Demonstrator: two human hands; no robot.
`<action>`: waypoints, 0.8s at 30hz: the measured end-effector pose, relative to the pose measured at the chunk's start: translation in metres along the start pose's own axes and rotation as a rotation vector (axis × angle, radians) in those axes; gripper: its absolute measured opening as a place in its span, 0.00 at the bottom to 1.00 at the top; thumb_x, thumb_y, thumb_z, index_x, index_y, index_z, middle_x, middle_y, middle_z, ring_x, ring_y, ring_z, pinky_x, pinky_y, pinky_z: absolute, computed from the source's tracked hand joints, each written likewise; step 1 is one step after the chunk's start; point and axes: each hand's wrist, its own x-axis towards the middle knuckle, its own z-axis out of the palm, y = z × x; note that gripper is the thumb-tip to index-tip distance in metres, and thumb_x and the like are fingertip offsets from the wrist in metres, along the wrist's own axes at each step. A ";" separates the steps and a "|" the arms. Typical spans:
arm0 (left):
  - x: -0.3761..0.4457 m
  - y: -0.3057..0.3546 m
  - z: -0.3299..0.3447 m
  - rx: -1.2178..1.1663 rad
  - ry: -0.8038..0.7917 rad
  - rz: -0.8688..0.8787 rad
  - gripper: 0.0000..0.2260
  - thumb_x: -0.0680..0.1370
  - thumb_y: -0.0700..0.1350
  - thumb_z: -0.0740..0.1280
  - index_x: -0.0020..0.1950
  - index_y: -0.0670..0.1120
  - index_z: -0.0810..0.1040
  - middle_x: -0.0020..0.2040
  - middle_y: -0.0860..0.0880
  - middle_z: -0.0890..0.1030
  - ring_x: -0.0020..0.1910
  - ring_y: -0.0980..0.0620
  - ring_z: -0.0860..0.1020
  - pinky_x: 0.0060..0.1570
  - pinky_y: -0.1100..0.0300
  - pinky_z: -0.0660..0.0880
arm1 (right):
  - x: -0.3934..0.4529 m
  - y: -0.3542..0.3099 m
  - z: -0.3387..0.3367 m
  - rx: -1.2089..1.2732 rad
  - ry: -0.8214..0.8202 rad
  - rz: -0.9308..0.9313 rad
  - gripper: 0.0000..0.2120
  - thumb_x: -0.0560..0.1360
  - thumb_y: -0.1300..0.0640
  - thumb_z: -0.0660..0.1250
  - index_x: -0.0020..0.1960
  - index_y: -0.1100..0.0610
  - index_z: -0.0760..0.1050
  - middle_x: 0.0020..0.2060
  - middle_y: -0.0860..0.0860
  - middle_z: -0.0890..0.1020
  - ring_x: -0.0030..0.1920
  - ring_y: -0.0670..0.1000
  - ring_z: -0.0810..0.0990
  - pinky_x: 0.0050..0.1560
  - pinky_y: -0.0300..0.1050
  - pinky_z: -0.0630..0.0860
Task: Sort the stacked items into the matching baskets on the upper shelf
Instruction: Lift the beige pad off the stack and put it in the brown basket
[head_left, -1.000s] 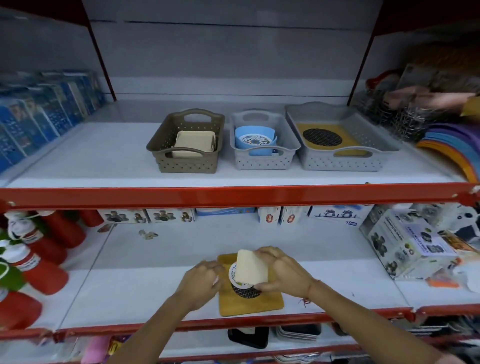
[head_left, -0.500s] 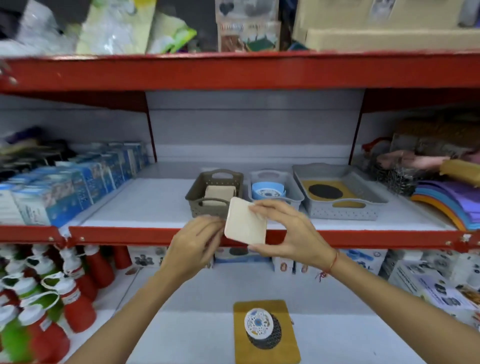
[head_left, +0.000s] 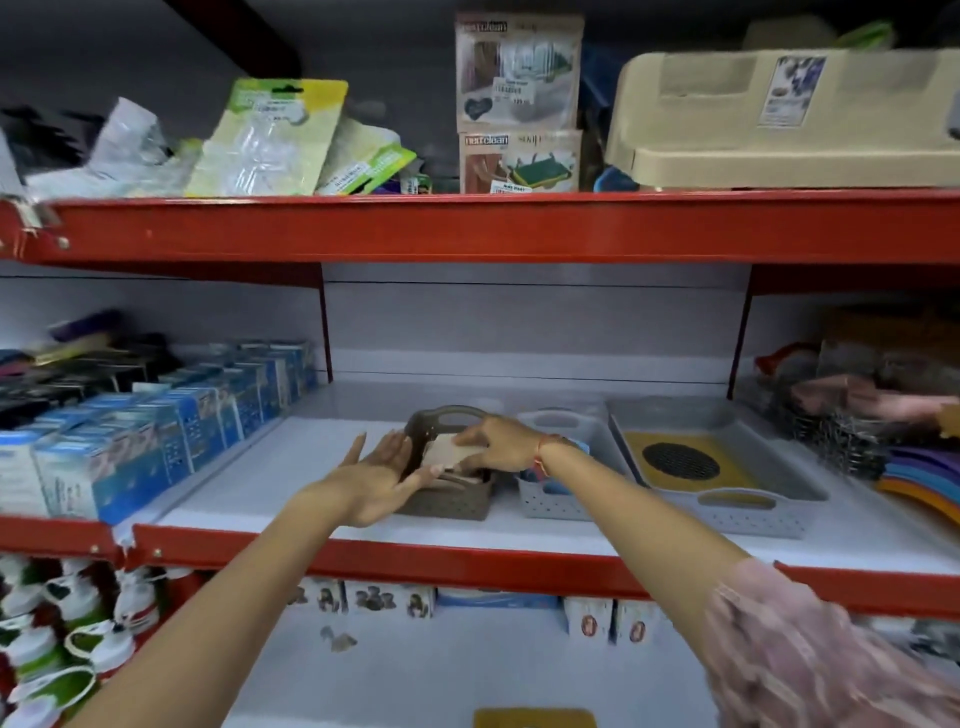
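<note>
Brown basket (head_left: 452, 501) & grey tray (head_left: 753, 512) – matt perforated plastic. Shelf edge (head_left: 467, 564) – glossy red painted metal. Beige pad (head_left: 448, 450) is seen smooth, matt.

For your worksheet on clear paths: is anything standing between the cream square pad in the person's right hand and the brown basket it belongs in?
Nothing visible blocks it. The right hand holds the cream square pad directly over the open top of the brown basket, which already holds similar pads. The left hand, open, sits beside the basket's left rim, not across the opening.
</note>
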 end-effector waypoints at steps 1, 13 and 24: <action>0.001 -0.001 0.001 -0.002 -0.003 0.001 0.34 0.77 0.65 0.39 0.77 0.46 0.40 0.79 0.49 0.41 0.76 0.56 0.37 0.75 0.51 0.31 | -0.004 -0.002 0.004 -0.020 -0.045 -0.015 0.16 0.78 0.52 0.62 0.63 0.57 0.72 0.64 0.48 0.75 0.60 0.49 0.73 0.53 0.28 0.72; -0.004 0.005 0.012 -0.047 0.272 0.045 0.36 0.76 0.66 0.40 0.77 0.45 0.49 0.79 0.48 0.52 0.78 0.55 0.46 0.76 0.48 0.37 | -0.020 -0.003 0.011 0.049 0.382 -0.194 0.19 0.81 0.47 0.54 0.70 0.47 0.69 0.74 0.50 0.64 0.75 0.53 0.57 0.75 0.52 0.55; -0.078 0.077 0.096 -0.295 0.989 0.514 0.20 0.81 0.47 0.51 0.58 0.38 0.78 0.56 0.40 0.81 0.58 0.46 0.75 0.64 0.60 0.66 | -0.149 0.020 0.118 0.399 1.037 -0.371 0.11 0.77 0.62 0.58 0.43 0.63 0.78 0.39 0.54 0.80 0.44 0.52 0.76 0.48 0.40 0.70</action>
